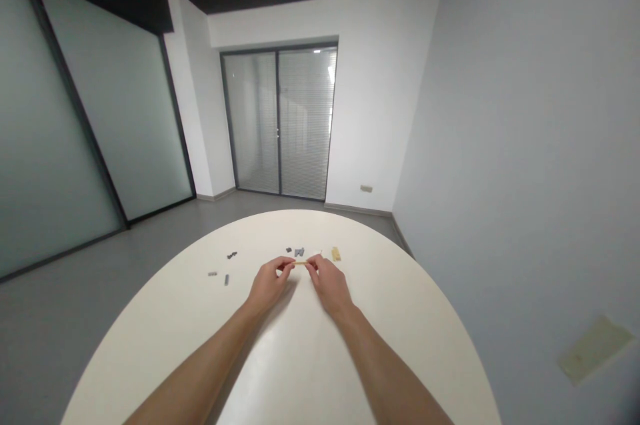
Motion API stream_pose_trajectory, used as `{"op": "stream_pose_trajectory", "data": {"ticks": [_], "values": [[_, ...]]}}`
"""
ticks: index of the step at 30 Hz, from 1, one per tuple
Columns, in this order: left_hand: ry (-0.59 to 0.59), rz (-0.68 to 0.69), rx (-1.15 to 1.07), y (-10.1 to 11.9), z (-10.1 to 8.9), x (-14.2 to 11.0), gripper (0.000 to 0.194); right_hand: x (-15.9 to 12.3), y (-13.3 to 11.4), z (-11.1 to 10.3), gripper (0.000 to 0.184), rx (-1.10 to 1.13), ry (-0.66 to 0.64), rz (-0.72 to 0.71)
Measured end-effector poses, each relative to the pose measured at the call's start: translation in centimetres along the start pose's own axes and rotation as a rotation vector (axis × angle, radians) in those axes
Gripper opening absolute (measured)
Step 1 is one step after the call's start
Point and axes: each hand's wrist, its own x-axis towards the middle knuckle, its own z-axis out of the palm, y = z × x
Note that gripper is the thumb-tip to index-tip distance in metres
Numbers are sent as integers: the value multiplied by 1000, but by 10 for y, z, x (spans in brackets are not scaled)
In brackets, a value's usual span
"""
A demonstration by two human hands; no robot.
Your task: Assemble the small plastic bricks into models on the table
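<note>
Between my two hands is a thin, flat yellowish piece (300, 263), level and just above the table; its exact kind is too small to make out. My left hand (270, 283) pinches its left end between thumb and fingers. The right end is pinched by my right hand (329, 281). Just beyond the fingertips lie a small grey-blue piece (299, 252) and a little dark piece (289, 249). A pale yellow piece (336, 253) rests beyond my right hand. Something white is partly hidden behind the right fingers.
The round white table (390, 318) carries more small parts at the left: a dark cluster (232, 255), a light grey piece (213, 273) and an upright-lying grey bar (227, 279). A wall (525, 145) stands close on the right. Glass doors (280, 121) are at the back.
</note>
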Motion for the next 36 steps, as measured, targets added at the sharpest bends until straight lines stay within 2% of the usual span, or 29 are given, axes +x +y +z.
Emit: {"op": "stream_pose_trajectory", "data": {"ticks": [7,21,36], "values": [[20,-18,11,1,0,0,29,-1,1,0,19,-16,13,-34],[80,-16,-35,-2,-2,1,34,-2,-4,-3,15,49,-51,-74],[78,8,-100,1,-2,1,31,-5,-6,-3,12,55,-140,-159]]}}
